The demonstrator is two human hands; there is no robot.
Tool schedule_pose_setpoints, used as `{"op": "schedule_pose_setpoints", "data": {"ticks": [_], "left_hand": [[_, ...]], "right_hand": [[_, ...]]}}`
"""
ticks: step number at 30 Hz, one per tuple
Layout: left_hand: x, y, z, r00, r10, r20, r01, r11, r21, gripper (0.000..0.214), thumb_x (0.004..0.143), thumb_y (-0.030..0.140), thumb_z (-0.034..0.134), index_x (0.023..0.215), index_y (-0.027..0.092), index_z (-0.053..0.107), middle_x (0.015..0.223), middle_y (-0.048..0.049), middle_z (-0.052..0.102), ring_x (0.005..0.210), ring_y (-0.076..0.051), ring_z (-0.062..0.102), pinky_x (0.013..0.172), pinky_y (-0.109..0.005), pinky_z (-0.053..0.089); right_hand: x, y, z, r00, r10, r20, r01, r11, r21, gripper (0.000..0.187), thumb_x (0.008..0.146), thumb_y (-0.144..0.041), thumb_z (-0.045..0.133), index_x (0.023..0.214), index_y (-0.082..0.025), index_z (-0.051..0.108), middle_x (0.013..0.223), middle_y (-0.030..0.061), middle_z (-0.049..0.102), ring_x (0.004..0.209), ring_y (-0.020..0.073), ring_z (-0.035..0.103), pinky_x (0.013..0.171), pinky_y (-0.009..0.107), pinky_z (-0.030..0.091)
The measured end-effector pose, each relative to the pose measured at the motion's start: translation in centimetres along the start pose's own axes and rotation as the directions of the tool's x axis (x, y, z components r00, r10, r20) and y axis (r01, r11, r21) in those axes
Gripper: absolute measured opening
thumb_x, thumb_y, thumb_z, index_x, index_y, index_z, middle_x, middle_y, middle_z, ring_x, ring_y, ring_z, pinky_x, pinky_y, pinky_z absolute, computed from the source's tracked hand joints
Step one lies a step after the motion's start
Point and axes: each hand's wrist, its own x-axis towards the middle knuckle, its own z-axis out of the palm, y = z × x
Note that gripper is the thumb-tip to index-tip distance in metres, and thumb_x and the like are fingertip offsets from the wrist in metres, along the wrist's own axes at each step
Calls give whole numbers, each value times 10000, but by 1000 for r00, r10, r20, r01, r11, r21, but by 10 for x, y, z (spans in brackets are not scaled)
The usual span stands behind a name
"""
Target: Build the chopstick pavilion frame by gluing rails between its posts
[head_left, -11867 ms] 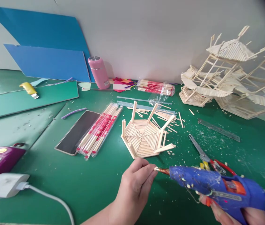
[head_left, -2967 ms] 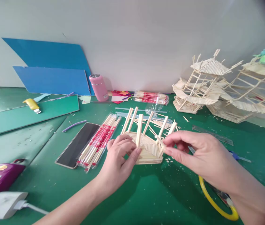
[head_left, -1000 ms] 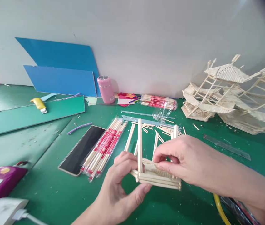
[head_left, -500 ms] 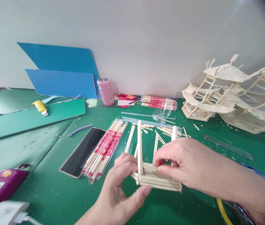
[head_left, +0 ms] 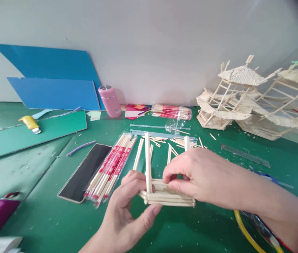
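- One left hand [head_left: 127, 211] is gripping the stick model [head_left: 166, 198] at its left corner, with the thumb under the base and the fingers curled over its edge.
- One right hand [head_left: 198, 175] is closing narrowly on the top rim of the same base, with thumb and forefinger pinched together. What lies between the fingertips cannot be told.
- The stick model is being held just above the green table [head_left: 46, 218], well in front of the pink bottle [head_left: 109, 101] and slightly to its right.
- At least four upright posts are rising from the model's base. The tallest post [head_left: 148, 160] is standing at the left corner.
- Two wrapped chopstick bundles are lying on the table: one bundle [head_left: 112, 163] in front of the pink bottle, the other bundle [head_left: 171, 111] just to its right.
- One black phone [head_left: 85, 172] is lying in front of the pink bottle, touching the nearer bundle.
- Two blue sheets [head_left: 54, 94] are leaning on the wall to the left of the pink bottle.
- One yellow knife [head_left: 30, 123] is lying far left of the pink bottle.
- Two finished stick buildings [head_left: 227, 95] are standing far right of the pink bottle.
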Motion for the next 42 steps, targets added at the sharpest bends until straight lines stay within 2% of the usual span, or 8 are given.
{"op": "schedule_pose_setpoints", "data": {"ticks": [11,42], "left_hand": [[0,1,0,1000,-7,8,7,1000,-3,92,767,170,583,828,177,515,777,-36,497,767,-207,492,714,-386,405],[0,3,-1,1000,-18,6,18,999,-26,71,757,181,588,807,183,539,766,-42,501,757,-208,491,698,-373,423]], "right_hand": [[-3,1,0,1000,-5,-3,5,1000,13,187,703,-117,509,660,-235,648,585,-83,598,536,59,446,480,210,269],[-2,4,3,996,-88,-13,89,996,12,181,757,-122,494,626,-187,600,582,-60,578,552,61,461,520,217,279]]}}
